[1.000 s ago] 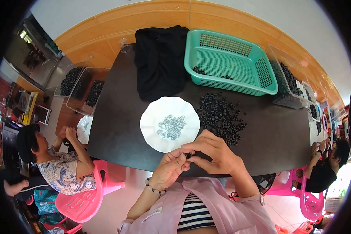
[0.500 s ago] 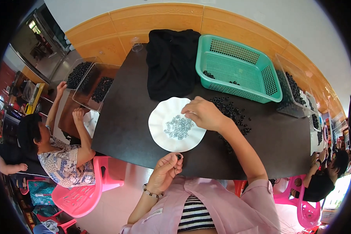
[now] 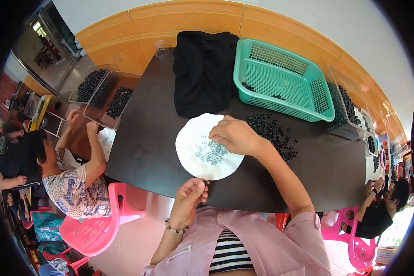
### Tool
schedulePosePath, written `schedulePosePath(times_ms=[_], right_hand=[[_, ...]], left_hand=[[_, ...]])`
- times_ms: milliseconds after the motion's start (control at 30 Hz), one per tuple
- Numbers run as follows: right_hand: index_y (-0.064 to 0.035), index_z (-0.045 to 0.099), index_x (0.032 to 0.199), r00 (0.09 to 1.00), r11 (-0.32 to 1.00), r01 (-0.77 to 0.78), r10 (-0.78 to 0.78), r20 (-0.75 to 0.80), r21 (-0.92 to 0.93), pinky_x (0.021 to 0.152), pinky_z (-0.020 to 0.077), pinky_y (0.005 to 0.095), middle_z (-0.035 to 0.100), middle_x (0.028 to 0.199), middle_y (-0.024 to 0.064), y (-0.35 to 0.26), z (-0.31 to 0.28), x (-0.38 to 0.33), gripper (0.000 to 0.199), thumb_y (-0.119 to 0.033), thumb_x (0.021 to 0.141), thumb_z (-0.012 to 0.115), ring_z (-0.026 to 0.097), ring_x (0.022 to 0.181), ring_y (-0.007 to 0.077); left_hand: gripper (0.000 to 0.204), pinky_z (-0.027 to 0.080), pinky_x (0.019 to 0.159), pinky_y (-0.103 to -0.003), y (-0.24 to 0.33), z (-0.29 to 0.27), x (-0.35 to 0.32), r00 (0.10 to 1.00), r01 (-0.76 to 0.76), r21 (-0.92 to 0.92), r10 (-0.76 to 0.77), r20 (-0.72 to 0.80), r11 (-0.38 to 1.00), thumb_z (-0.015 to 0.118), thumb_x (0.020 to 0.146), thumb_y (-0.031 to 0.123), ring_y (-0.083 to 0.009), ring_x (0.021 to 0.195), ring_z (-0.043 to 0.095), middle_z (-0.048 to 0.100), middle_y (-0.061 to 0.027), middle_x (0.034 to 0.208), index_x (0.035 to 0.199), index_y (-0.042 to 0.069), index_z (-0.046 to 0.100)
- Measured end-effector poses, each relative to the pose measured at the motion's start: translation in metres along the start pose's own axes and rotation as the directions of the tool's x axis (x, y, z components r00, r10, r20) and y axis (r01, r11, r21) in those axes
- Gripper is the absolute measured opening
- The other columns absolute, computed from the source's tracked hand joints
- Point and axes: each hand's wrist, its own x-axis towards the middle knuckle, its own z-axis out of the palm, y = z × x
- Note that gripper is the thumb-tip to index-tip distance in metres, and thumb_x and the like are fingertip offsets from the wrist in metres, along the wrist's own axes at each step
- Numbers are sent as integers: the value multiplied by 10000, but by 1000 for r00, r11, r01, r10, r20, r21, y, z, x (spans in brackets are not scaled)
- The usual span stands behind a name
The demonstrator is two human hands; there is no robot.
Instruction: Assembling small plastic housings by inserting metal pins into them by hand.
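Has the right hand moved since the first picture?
Yes: against the plate, the right hand moved forward and left, now reaching over its right side.

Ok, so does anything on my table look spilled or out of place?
The heap of black pieces looks a little odd: it lies loose on the dark tabletop, right of the white plate, while a few others sit in the green basket. That may be deliberate.

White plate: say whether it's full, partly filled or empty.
Partly filled: small greyish pieces lie clustered around the middle of the white plate, while its left rim shows bare.
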Motion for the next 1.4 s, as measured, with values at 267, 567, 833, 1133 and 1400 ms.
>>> schedulePosePath(times_ms=[267, 567, 833, 1133, 1400], right_hand=[[-87, 679, 903, 998, 999, 34, -35, -59, -15, 740, 476, 381, 640, 804, 73, -2, 3, 2, 118, -112, 790, 654, 568, 836, 279], [-96, 679, 860, 996, 967, 90, -81, 47, -239, 778, 460, 368, 622, 806, 49, -16, 41, 28, 103, -128, 762, 670, 554, 878, 247], [-94, 679, 901, 993, 985, 68, -83, -89, -157, 774, 474, 375, 638, 818, 73, -22, 18, 21, 154, -143, 755, 684, 586, 838, 270], [-43, 703, 810, 964, 943, -52, 134, -231, 330, 674, 444, 309, 653, 733, 57, -39, -5, -12, 83, -52, 730, 724, 563, 712, 190], [-43, 704, 909, 924, 775, -8, 248, -293, 632, 714, 434, 264, 671, 793, 26, -78, -18, -26, 208, 6, 709, 740, 549, 741, 133]], left_hand=[[229, 485, 703, -223, 26, -23, 11, 861, -306, 400, 431, -271, 864, 637, 912, 265, -79, 824, 593, 636, -11, 912, 977, 45, 635], [230, 496, 766, -235, 20, -18, 19, 894, -281, 420, 395, -212, 863, 659, 899, 210, -84, 837, 601, 644, -29, 904, 998, 6, 625], [212, 472, 679, -211, 21, -17, 4, 917, -284, 380, 366, -161, 880, 636, 912, 235, -65, 790, 591, 653, -3, 881, 1021, 52, 636], [254, 482, 702, -207, 23, 11, 19, 982, -186, 102, 186, 4, 977, 598, 935, 264, -79, 788, 599, 655, -32, 927, 1037, 32, 622], [237, 499, 709, -211, 43, 30, 23, 972, -228, -41, 230, 46, 973, 590, 938, 269, -84, 805, 620, 673, -49, 961, 1043, 57, 610]])
